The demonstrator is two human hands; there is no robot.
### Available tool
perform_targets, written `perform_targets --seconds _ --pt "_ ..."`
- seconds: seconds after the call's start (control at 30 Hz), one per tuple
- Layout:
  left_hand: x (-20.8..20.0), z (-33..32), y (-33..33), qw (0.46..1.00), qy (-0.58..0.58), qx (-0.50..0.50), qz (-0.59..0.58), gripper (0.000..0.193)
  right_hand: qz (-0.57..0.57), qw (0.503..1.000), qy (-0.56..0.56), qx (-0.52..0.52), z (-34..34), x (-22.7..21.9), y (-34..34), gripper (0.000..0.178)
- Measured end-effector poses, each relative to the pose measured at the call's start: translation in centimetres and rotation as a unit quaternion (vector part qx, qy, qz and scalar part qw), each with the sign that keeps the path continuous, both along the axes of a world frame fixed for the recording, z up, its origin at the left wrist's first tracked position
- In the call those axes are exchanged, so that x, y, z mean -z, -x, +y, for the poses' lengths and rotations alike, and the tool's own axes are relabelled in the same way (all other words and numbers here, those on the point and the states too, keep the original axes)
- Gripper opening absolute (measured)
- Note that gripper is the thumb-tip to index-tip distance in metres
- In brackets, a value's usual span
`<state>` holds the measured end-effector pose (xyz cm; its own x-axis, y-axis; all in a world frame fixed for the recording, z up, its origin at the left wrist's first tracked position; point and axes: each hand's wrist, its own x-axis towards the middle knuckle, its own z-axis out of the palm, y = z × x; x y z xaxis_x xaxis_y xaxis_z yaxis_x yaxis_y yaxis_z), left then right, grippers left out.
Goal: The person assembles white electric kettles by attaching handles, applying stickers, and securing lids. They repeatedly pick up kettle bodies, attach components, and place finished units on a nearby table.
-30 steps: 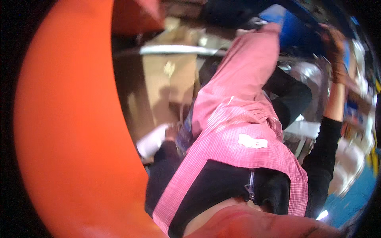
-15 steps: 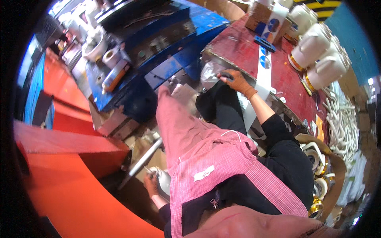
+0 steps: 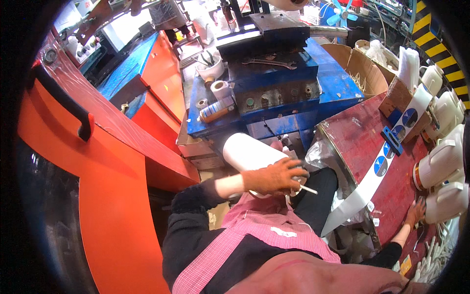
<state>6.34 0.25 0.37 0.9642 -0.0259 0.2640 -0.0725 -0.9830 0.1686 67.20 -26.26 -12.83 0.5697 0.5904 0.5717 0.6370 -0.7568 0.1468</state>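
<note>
Over my lap lies a white cylindrical container (image 3: 252, 153), tilted, its rounded end toward the blue machine. My left hand (image 3: 274, 176), in an orange-brown glove, grips its near end from above with the fingers bent over it. A thin white rod (image 3: 308, 189) sticks out beside those fingers; what it joins is hidden. At the right, my gloved right hand (image 3: 415, 214) reaches over the red table with fingers stretched out, close beside a white jug (image 3: 446, 203). Whether it touches the jug I cannot tell.
A strip of labels (image 3: 364, 188) hangs over the red table (image 3: 355, 132) through a blue holder (image 3: 391, 140). Several white jugs stand along its right side. Ahead is a blue machine (image 3: 274, 98) bearing a wrench (image 3: 269, 62); orange panels (image 3: 112, 196) flank my left.
My left hand has come up from low on the left with the white container, now over my lap. My right hand has moved from the label strip toward the jugs. The view has turned.
</note>
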Motion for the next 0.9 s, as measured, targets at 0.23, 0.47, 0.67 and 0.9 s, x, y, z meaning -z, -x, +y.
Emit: perform_targets --seconds 0.23,0.47,0.67,0.9 --pt "7.4 -0.9 -3.2 0.948 -0.242 -0.16 0.131 0.036 0.101 0.991 0.075 0.036 -6.1 2.2 -3.1 0.04" --pt "7.3 2.6 -1.5 0.963 -0.181 -0.197 -0.015 0.027 0.579 0.782 -0.149 -0.176 1.1 -5.0 16.9 0.044" --pt "3.9 1.0 -0.8 0.97 -0.123 -0.177 0.113 0.036 0.601 0.675 -0.009 -0.427 12.6 -5.1 37.6 0.051" --pt "4.5 -0.2 -0.9 0.979 -0.139 -0.118 0.088 0.012 0.292 0.782 0.242 -0.495 15.1 -6.0 41.1 0.045"
